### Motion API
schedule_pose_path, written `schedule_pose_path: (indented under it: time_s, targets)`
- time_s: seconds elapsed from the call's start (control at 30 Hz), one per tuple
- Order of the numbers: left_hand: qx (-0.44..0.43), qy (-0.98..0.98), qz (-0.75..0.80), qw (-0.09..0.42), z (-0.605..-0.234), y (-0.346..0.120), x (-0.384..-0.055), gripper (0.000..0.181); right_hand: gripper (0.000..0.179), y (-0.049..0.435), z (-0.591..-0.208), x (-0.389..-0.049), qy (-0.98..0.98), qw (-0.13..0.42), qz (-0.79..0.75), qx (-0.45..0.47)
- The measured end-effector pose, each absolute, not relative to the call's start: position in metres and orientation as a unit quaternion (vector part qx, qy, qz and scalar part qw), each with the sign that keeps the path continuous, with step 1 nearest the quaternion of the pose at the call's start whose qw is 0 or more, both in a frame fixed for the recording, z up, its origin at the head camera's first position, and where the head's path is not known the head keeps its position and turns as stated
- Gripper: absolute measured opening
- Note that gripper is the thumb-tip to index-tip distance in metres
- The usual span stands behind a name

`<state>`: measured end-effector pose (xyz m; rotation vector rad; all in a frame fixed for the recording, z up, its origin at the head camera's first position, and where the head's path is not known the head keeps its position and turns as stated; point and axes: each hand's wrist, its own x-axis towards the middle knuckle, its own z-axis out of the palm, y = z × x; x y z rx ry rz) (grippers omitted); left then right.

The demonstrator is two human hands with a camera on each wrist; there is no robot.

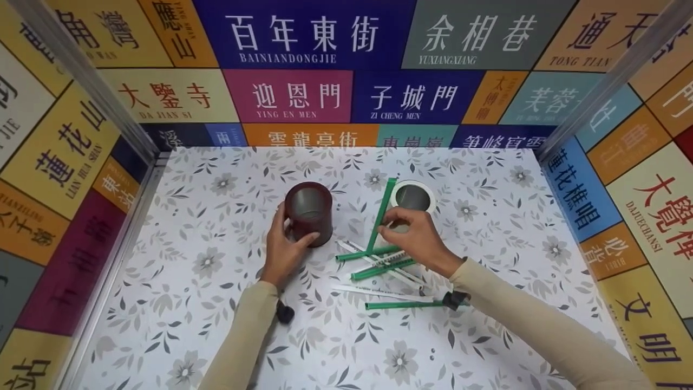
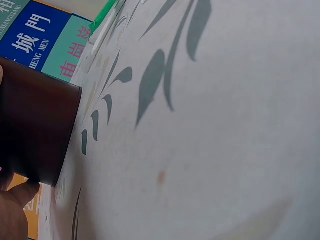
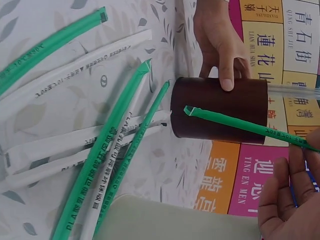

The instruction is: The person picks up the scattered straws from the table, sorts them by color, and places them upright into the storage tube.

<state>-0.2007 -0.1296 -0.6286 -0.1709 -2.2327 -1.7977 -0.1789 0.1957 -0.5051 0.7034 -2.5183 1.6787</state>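
My left hand (image 1: pixel 284 249) grips a dark maroon cup (image 1: pixel 323 230), fingers round its far side and thumb on its near side. The cup stands upright on the table, its mouth showing in the head view. In the left wrist view, fingertips (image 2: pixel 25 192) sit at the cup's lower edge. My right hand (image 1: pixel 414 238) pinches a green-wrapped straw (image 1: pixel 383 211) near its middle. That straw stands steeply over several other straws, and the right wrist view shows its wrapped end (image 3: pixel 190 111) overlapping the maroon cup.
A white cup (image 1: pixel 431 200) stands just behind my right hand, partly covered by it. Loose on the floral table cover (image 1: pixel 216 303) lie green-wrapped straws (image 1: pixel 398 305) and white-wrapped straws (image 1: pixel 373 292), some crossing. Panels with printed signs (image 1: pixel 298 97) wall the back and sides.
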Motion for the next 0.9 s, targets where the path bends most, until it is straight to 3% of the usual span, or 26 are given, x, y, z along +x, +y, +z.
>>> schedule_pose_path:
  time_s: [0.23, 0.67, 0.9]
  targets:
    - [-0.050, -0.768, -0.624, 0.133, -0.627, -0.127, -0.201, 0.108, 0.004, 0.182, -0.497, -0.192, -0.799, 0.027, 0.561, 0.217]
    - [-0.027, -0.765, -0.629, 0.139, -0.628, -0.131, -0.197, 0.109, 0.008, 0.155, -0.459, -0.226, -0.759, 0.105, 0.600, 0.229]
    - [-0.013, -0.753, -0.644, 0.137, -0.630, -0.124, -0.196, 0.109, 0.009, 0.139, -0.465, -0.233, -0.727, 0.111, 0.633, 0.240]
